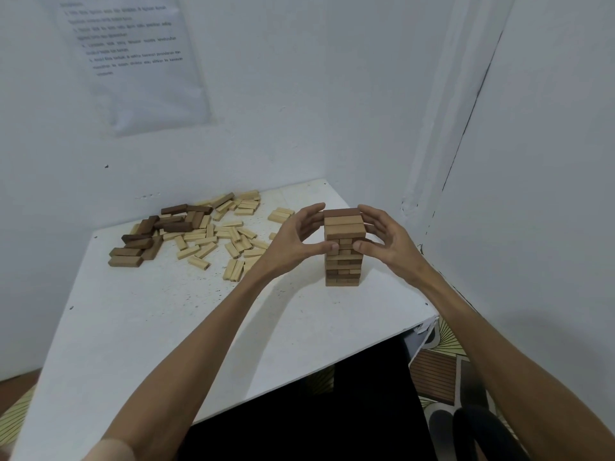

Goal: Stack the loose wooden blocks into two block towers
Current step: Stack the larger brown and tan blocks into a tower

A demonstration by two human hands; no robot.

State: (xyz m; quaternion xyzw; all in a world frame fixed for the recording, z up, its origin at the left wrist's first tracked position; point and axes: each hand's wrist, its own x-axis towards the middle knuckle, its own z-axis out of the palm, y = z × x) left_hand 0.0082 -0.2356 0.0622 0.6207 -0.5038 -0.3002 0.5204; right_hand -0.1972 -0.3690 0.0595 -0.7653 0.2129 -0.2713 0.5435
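One block tower (342,257) stands upright on the white table (149,327), toward the table's 2 o'clock side and near its right edge. Its layers cross one another in mid-brown and darker wood, and a dark block lies along the far edge of the top layer.

The left hand (293,241) is at the tower's 9 o'clock side. Its fingers curl up to the top edge and its thumb presses the front face about halfway down. The right hand (382,237) mirrors it at 3 o'clock, with its fingers bent over the top corner and its thumb on the front face. Both hands cup and hold the tower between them.

The loose blocks lie at the table's 11 o'clock corner, well apart from the tower. The pale blocks (216,237) are scattered flat, with a few reaching as far as the left wrist. The dark blocks (156,234) are heaped at the 9 o'clock end of that spread.

A printed sheet (139,61) hangs on the wall at 11 o'clock, its text too blurred to read. Patterned floor (442,361) shows at 5 o'clock below the table edge.
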